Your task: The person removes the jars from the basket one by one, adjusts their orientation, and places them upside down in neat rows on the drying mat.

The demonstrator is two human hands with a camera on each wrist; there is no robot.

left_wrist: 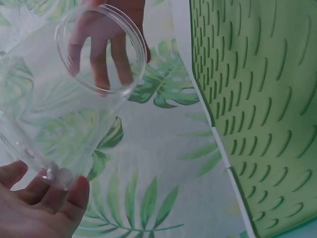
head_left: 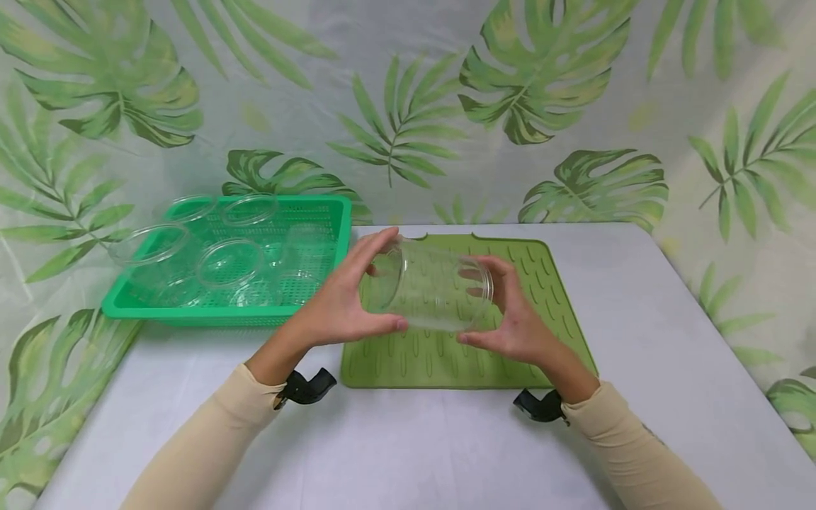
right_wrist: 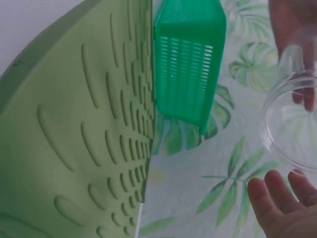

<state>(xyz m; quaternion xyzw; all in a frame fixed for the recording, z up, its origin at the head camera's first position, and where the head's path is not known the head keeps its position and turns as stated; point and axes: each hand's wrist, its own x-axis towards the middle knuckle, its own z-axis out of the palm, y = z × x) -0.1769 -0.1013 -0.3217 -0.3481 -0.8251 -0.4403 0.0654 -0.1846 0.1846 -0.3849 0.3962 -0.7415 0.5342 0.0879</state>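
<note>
Left hand gripped the base end of a clear plastic cup, right hand its rim end, fingers and thumbs curved around it. Cup was on its side, above the green ridged mat. Green perforated basket sat left of the mat, holding more clear cups.

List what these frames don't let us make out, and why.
- Head: exact count of clear round plastic cups in the green plastic basket; transparent walls overlap.
- Head: upper-left corner of the ridged olive-green mat; left hand hides it.
- Right wrist: far end of the held clear plastic cylinder; right edge crops it.
</note>
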